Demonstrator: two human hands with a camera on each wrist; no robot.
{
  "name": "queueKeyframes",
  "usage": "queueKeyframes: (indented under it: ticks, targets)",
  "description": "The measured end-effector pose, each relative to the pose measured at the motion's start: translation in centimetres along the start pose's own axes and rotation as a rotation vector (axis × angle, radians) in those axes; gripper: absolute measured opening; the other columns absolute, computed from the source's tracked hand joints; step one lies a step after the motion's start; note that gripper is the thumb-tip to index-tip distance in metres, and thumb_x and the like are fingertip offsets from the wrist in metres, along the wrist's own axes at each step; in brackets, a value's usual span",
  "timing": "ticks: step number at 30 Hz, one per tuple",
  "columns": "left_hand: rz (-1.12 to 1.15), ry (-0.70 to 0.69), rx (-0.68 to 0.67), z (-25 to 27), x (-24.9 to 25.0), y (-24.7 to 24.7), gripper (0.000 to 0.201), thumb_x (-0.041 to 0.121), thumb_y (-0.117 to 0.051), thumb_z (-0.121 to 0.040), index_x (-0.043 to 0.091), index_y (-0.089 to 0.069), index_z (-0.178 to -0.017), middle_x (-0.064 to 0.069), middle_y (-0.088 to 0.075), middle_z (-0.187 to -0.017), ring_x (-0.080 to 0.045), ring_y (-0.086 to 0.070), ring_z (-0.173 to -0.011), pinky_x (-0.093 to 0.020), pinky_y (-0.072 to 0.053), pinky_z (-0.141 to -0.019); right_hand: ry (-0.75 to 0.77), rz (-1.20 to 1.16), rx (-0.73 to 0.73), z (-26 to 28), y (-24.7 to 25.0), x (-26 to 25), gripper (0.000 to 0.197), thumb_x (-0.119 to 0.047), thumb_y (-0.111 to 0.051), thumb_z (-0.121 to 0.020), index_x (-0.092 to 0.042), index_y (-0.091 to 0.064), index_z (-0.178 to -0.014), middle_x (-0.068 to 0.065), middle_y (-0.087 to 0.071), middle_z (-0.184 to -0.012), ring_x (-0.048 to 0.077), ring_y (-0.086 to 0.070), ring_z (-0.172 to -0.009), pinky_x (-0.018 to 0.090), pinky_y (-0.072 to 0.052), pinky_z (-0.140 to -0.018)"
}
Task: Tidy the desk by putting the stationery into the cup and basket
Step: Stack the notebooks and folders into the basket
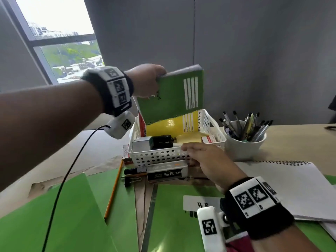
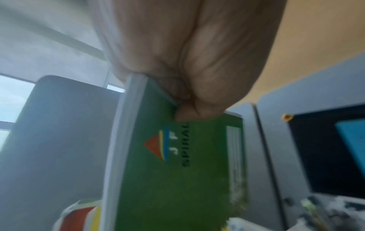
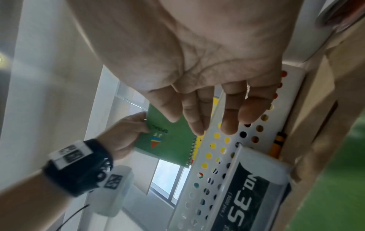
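Nearest, in front of the white perforated plastic basket (image 1: 163, 157), a boxed pack of staples (image 1: 164, 174) and a pencil (image 1: 113, 190) lie on the desk (image 1: 294, 140). The right hand (image 1: 205, 159), fingers straight, rests against the basket's front wall. Above the basket, the left hand (image 1: 145, 80) pinches the green spiral notebook (image 1: 172, 93) by its top edge. Its wire binding could snag the yellow notebook (image 1: 169, 126) inside and tip the light basket. The ceramic cup (image 1: 243, 142) stands beside the basket.
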State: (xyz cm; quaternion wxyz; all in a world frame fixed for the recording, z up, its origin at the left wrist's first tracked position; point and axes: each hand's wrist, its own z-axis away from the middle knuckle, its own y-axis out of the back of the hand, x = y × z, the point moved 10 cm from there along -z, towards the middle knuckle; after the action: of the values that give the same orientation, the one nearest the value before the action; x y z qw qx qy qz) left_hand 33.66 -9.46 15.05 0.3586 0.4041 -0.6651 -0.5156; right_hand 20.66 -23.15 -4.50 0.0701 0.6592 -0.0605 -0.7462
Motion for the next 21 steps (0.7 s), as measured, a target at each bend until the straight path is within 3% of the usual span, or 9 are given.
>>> queueKeyframes:
  ticks: [2,3,5,7,10,13,14,18,21]
  targets:
    - [-0.119,-0.02,-0.095,-2.0,-0.3,-3.4,0.033,0.001,-0.045,-0.098,0.015,-0.064,-0.122,0.0,-0.065,-0.107,-0.023,-0.064,-0.095,-0.034,-0.057,-0.079,0.046,0.009,-0.027,0.2,-0.1,-0.6,0.022,-0.019,-0.056,-0.102,-0.024,-0.075,-0.113,0.005,-0.07,-0.111,0.019,-0.059,-0.086,0.034,-0.048,-0.08]
    - [-0.165,-0.014,-0.129,-2.9,-0.8,-5.1,0.034,0.002,-0.046,-0.099,0.015,-0.065,-0.124,-0.002,-0.067,-0.11,-0.024,-0.064,-0.095,-0.037,-0.058,-0.083,0.079,0.069,-0.069,0.3,-0.4,-0.9,0.026,-0.022,-0.055,-0.103,-0.027,-0.07,-0.123,0.004,-0.065,-0.129,0.017,-0.062,-0.099,0.036,-0.051,-0.089]
    - [-0.202,0.028,-0.199,-4.4,-2.3,-7.8,0.034,0.003,-0.049,-0.1,0.013,-0.064,-0.128,-0.008,-0.067,-0.116,-0.026,-0.064,-0.095,-0.039,-0.058,-0.087,0.128,0.262,-0.201,0.6,-1.7,-1.0,0.042,-0.028,-0.051,-0.105,-0.034,-0.049,-0.147,-0.008,-0.029,-0.164,0.017,-0.039,-0.142,0.047,-0.035,-0.118]
    - [-0.188,0.086,-0.273,-5.3,-3.4,-9.9,0.036,0.006,-0.056,-0.097,0.011,-0.06,-0.133,-0.013,-0.062,-0.129,-0.03,-0.065,-0.106,-0.041,-0.057,-0.091,0.109,0.336,-0.263,0.9,-2.2,-0.9,0.053,-0.032,-0.05,-0.106,-0.038,-0.033,-0.156,-0.03,-0.005,-0.164,0.012,-0.015,-0.152,0.045,-0.016,-0.125]
    - [-0.213,0.127,-0.301,-6.4,-4.5,-11.7,0.065,0.014,-0.071,-0.09,0.017,-0.043,-0.148,-0.013,-0.044,-0.147,-0.032,-0.056,-0.123,-0.044,-0.055,-0.098,0.079,0.316,-0.267,1.0,-1.9,-0.7,0.053,-0.031,-0.049,-0.106,-0.036,-0.034,-0.156,-0.032,-0.011,-0.162,0.01,-0.02,-0.15,0.035,-0.018,-0.12]
    - [-0.235,0.207,-0.35,-6.8,-5.4,-13.1,0.104,0.023,-0.081,-0.084,0.024,-0.011,-0.161,-0.014,-0.041,-0.151,-0.03,-0.058,-0.118,-0.043,-0.058,-0.096,0.081,0.301,-0.259,0.9,-1.8,-0.7,0.052,-0.028,-0.051,-0.105,-0.035,-0.036,-0.155,-0.031,-0.017,-0.159,0.008,-0.027,-0.147,0.034,-0.022,-0.121]
    - [-0.221,0.219,-0.343,-6.8,-5.1,-12.9,0.102,0.024,-0.083,-0.083,0.024,-0.017,-0.161,-0.016,-0.048,-0.146,-0.029,-0.063,-0.111,-0.043,-0.06,-0.092,0.088,0.311,-0.255,0.9,-1.8,-0.7,0.053,-0.028,-0.051,-0.105,-0.035,-0.037,-0.155,-0.031,-0.018,-0.159,0.007,-0.026,-0.146,0.033,-0.022,-0.121]
    - [-0.313,0.144,-0.419,-6.6,-3.8,-12.2,0.054,0.026,-0.079,-0.087,0.011,-0.059,-0.135,-0.009,-0.07,-0.118,-0.025,-0.067,-0.091,-0.033,-0.058,-0.07,0.095,0.321,-0.247,0.9,-1.8,-0.8,0.053,-0.027,-0.052,-0.105,-0.033,-0.036,-0.156,-0.029,-0.021,-0.157,0.004,-0.028,-0.142,0.026,-0.023,-0.117]
    - [-0.372,0.122,-0.367,-6.5,-3.7,-11.3,0.05,0.035,-0.076,-0.09,0.011,-0.061,-0.131,-0.008,-0.072,-0.112,-0.026,-0.07,-0.096,-0.037,-0.06,-0.082,0.112,0.335,-0.239,0.8,-1.8,-0.8,0.053,-0.026,-0.052,-0.105,-0.033,-0.038,-0.155,-0.027,-0.024,-0.155,0.004,-0.026,-0.143,0.031,-0.02,-0.121]
